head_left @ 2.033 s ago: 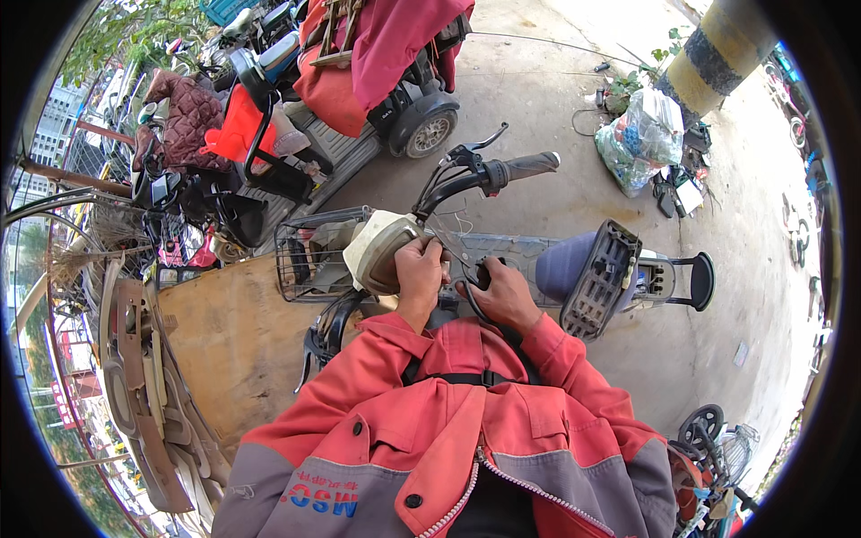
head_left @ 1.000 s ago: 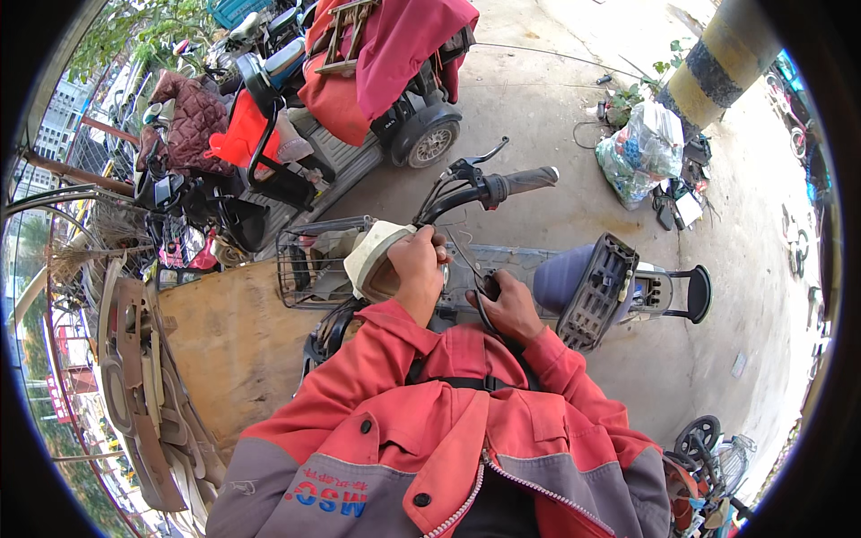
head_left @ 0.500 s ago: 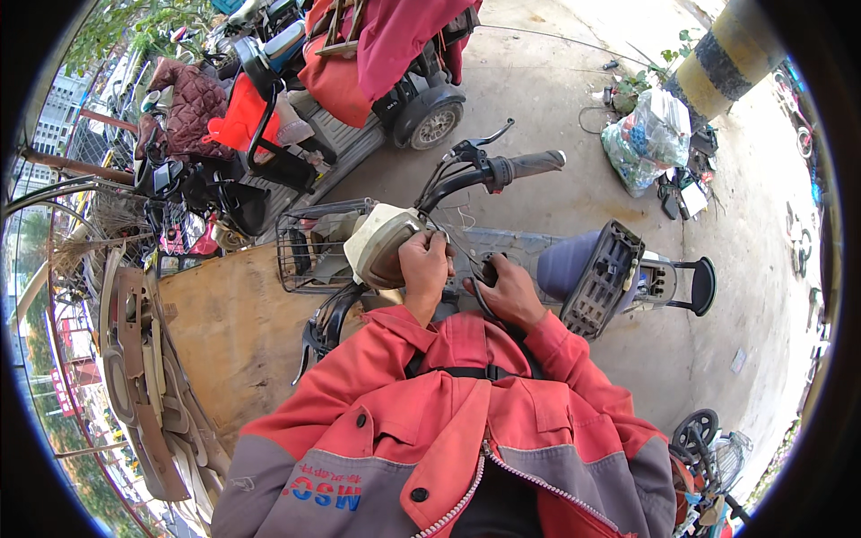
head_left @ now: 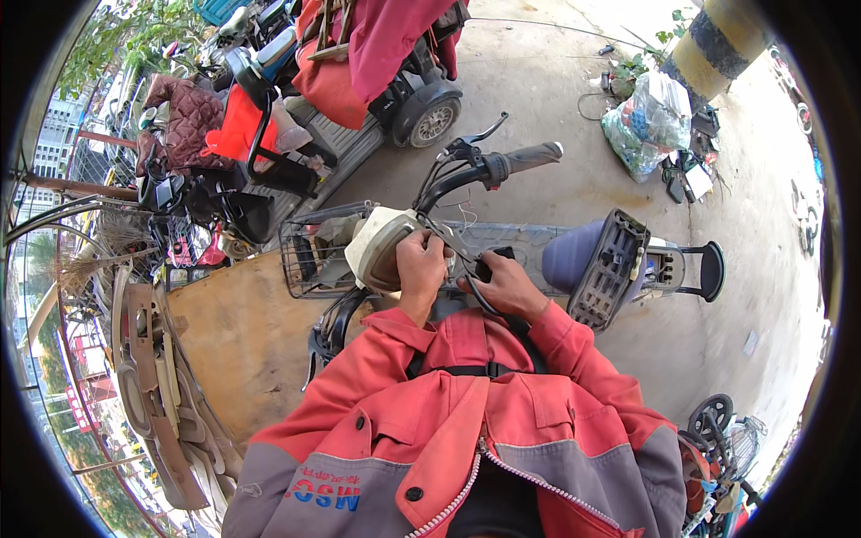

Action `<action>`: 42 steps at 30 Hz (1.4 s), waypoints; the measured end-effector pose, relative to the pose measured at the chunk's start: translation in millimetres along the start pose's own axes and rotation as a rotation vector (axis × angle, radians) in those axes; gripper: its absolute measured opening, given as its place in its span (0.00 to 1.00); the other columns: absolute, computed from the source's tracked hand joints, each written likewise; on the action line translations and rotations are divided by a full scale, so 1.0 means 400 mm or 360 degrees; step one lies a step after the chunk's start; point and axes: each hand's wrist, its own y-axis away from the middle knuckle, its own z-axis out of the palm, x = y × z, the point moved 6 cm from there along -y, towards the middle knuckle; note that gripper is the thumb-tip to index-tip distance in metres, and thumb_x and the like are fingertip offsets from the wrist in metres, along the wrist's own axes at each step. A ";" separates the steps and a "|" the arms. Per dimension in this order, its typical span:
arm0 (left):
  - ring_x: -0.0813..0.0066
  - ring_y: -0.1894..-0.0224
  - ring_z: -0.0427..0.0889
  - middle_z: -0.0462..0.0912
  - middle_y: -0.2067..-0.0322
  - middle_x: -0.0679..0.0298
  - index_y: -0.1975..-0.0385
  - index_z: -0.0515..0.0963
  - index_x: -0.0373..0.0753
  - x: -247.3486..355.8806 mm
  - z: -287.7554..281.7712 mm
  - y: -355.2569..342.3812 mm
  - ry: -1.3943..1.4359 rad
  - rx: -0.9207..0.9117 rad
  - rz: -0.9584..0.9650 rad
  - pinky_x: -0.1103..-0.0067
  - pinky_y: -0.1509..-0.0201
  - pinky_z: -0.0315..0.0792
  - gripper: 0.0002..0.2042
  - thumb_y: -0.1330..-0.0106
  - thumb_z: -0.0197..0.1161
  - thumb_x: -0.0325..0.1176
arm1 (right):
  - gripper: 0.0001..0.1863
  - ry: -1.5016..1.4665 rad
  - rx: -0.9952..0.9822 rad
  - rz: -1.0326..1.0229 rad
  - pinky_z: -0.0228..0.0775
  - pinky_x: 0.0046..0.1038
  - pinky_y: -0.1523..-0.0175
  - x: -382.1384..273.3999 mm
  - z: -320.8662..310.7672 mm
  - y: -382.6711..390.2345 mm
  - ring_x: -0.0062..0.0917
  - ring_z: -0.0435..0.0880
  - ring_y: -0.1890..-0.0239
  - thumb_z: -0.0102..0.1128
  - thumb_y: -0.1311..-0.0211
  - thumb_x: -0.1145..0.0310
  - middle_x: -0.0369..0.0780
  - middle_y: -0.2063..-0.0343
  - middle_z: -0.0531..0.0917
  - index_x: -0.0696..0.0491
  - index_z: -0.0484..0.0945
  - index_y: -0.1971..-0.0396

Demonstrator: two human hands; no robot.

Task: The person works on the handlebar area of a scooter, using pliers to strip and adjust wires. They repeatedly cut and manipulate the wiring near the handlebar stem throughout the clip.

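In front of me stands an electric scooter with its handlebar point(head_left: 475, 179) turned across my view. My left hand point(head_left: 423, 266) is closed at the edge of the pale instrument housing point(head_left: 381, 244), thumb and fingers pinched on thin dark cables point(head_left: 447, 235) that run down from the handlebar. To its right, my right hand point(head_left: 508, 287) is closed around a black cable, with a small dark block point(head_left: 496, 255) showing at its fingers. The cable's lower part passes behind my sleeve. The tilted seat point(head_left: 610, 269) shows its underside, beside a purple-grey body panel point(head_left: 567, 255).
A wire basket point(head_left: 309, 255) is on the scooter's left end, beside a brown board point(head_left: 238, 332). Cut strips point(head_left: 157, 386) lean at the left. A loaded three-wheeler point(head_left: 421, 112) stands behind. Bagged rubbish point(head_left: 647, 130) sits by a striped post point(head_left: 717, 54); another bike point(head_left: 713, 421) is lower right.
My right hand has turned a little, and the small dark block shows more above its fingers. My left hand stays at the housing. The whole view has shifted slightly.
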 end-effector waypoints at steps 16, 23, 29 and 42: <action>0.83 0.89 0.69 0.78 0.83 0.63 0.70 0.79 0.29 0.030 0.007 0.009 -0.0075 -0.0046 -0.0035 0.82 0.87 0.60 0.10 0.29 0.56 0.30 | 0.34 0.0113 -0.0036 -0.0044 0.73 0.46 0.60 -0.008 0.005 -0.006 0.54 0.83 0.66 0.67 0.48 0.41 0.58 0.72 0.82 0.65 0.77 0.68; 0.83 0.89 0.69 0.78 0.83 0.63 0.71 0.78 0.30 0.035 0.009 0.009 -0.0099 -0.0048 -0.0046 0.82 0.87 0.60 0.10 0.30 0.55 0.29 | 0.32 0.0069 0.0012 -0.0043 0.71 0.44 0.63 -0.003 0.011 -0.008 0.53 0.82 0.68 0.70 0.49 0.45 0.57 0.73 0.81 0.66 0.77 0.70; 0.83 0.88 0.69 0.78 0.83 0.63 0.70 0.78 0.30 0.031 0.007 0.004 -0.0128 -0.0066 -0.0030 0.82 0.87 0.60 0.09 0.30 0.55 0.28 | 0.33 0.0088 -0.0055 -0.0034 0.74 0.47 0.59 -0.015 0.007 -0.006 0.54 0.83 0.66 0.67 0.47 0.43 0.58 0.72 0.83 0.65 0.77 0.66; 0.83 0.89 0.68 0.77 0.83 0.64 0.68 0.78 0.31 0.035 0.008 0.005 -0.0097 -0.0080 -0.0060 0.82 0.87 0.59 0.08 0.30 0.54 0.28 | 0.32 0.0066 -0.0057 -0.0026 0.74 0.47 0.59 -0.024 0.001 -0.006 0.54 0.83 0.65 0.67 0.47 0.44 0.57 0.71 0.83 0.64 0.78 0.63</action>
